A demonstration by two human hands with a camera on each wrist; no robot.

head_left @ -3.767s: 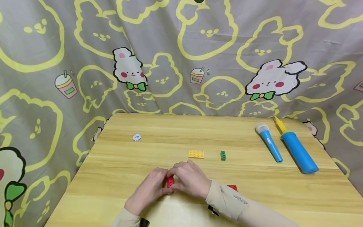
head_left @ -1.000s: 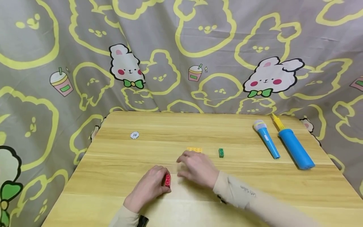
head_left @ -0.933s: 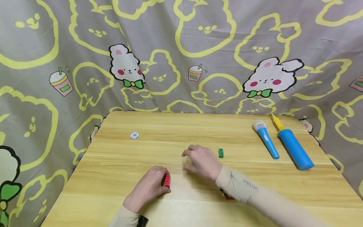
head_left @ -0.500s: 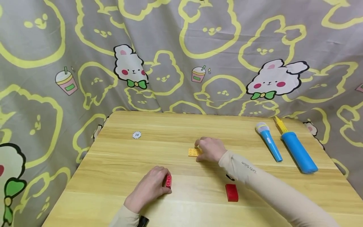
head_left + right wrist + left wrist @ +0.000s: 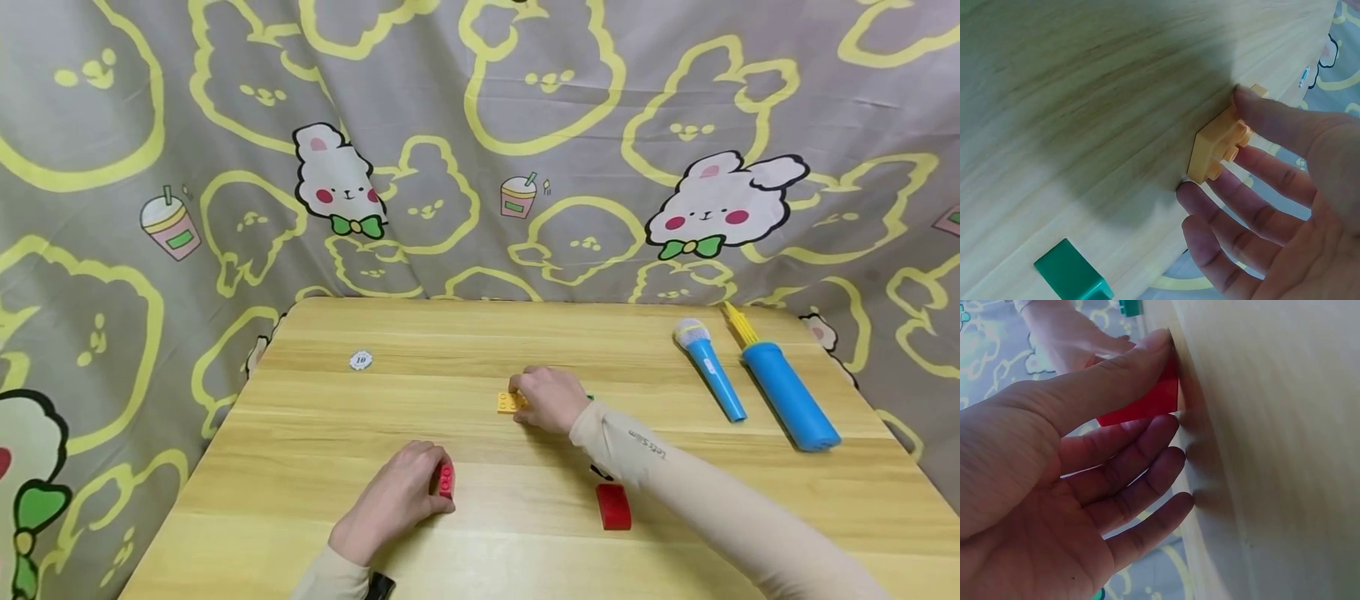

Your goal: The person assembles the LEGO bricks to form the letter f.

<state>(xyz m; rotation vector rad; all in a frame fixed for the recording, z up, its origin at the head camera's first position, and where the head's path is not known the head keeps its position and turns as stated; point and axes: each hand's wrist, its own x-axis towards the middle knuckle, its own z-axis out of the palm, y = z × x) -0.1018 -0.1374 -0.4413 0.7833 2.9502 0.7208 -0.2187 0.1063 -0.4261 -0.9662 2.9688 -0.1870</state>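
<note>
A person's left hand pinched a small red studded plastic brick between thumb and fingers at the near side of a pale wood-grain table, while the right hand, parted only to the brick's width, gripped a yellow rectangular studded plastic brick farther back on the tabletop. A small green plastic brick lay just beyond the right hand, mostly hidden from the head view; a red plastic block with a curved top sat beside the right sleeve.
</note>
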